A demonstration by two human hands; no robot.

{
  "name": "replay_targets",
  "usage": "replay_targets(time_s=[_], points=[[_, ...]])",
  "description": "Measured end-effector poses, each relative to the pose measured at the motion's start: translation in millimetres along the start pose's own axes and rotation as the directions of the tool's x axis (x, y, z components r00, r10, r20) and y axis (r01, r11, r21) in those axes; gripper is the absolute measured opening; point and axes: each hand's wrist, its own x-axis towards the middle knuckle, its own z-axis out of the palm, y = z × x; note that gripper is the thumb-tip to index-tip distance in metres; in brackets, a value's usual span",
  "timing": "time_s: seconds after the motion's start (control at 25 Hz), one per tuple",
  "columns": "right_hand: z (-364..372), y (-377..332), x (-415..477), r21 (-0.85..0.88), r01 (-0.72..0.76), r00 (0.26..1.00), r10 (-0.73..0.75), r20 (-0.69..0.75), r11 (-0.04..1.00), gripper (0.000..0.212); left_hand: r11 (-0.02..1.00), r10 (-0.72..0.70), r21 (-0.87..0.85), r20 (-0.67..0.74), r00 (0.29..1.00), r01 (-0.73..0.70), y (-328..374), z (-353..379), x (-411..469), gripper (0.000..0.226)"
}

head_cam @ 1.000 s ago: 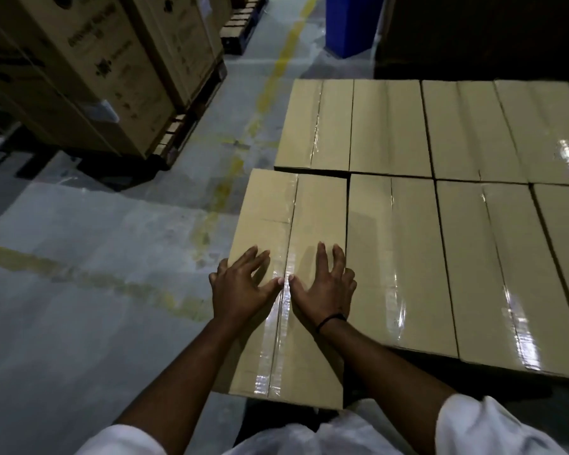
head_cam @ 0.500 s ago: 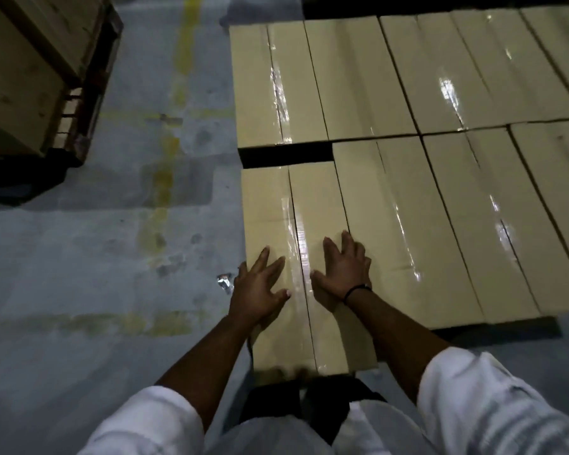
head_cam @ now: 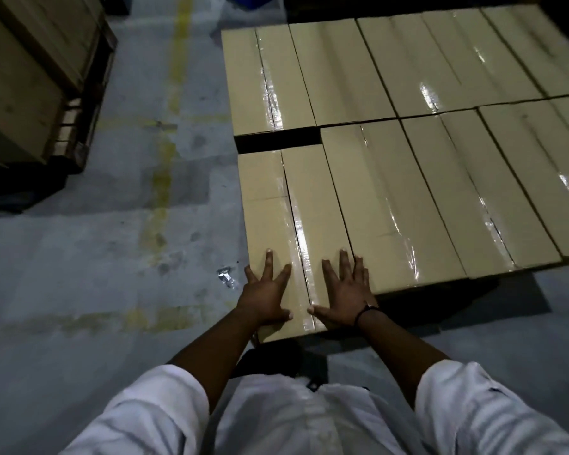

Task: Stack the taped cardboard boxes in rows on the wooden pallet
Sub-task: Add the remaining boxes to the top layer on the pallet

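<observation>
Both hands are laid flat w/ fingers spread on the near end of the front-left taped box (head_cam: pixel 314 198): L hand (head_cam: pixel 266 292) left of the tape seam, R hand (head_cam: pixel 346 290) right of it, w/ a black wristband (head_cam: pixel 364 312). The box is set just beside the next box (head_cam: pixel 385 208) of the near row, its near end sticking out past it. A dark gap is left betw. it & the far-row box (head_cam: pixel 243 80). A foil scrap (head_cam: pixel 225 277) is seen on the concrete floor (head_cam: pixel 79 274).
</observation>
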Motion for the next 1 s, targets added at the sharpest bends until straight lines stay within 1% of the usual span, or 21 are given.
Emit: replay_targets(time_s=[0.08,0.16,0.24,0.32,0.48,0.64,0.8,1.0], points=[[8,6,-15,-0.044,0.029,1.000,-0.029,0.001,0.999,0.134,0.998,-0.006,0.063,0.011,1.000,0.005,9,17,-15,0.129],[10,12,-25,-0.061,0.057,0.998,-0.056,0.022,0.997,0.142,0.996,-0.004,0.091,0.037,0.999,0.000,16,25,-29,0.136],[11,17,-26,-0.060,0.069,0.997,-0.067,0.033,0.996,0.144,0.992,0.019,0.124,0.039,0.999,-0.024,18,25,-37,0.137],[13,18,-23,-0.047,0.071,0.997,-0.069,0.027,0.996,0.144,0.992,0.028,0.121,0.029,0.999,-0.032,18,23,-39,0.134],[14,18,-22,-0.007,0.032,0.999,-0.032,-0.027,0.999,0.137,0.991,0.047,0.128,-0.002,0.999,-0.046,15,15,-40,0.126],[10,13,-14,-0.012,-0.016,0.990,0.014,-0.137,1.000,0.125,0.991,0.048,0.124,-0.057,0.997,-0.041,11,2,-26,0.116],[10,11,-5,-0.055,-0.029,0.981,0.017,-0.195,0.998,0.113,0.992,0.039,0.124,-0.048,0.998,-0.032,5,-7,-9,0.116],[7,11,-4,-0.113,-0.025,0.980,0.002,-0.199,0.993,0.109,0.993,0.021,0.113,-0.016,1.000,-0.019,5,-10,-2,0.115]])
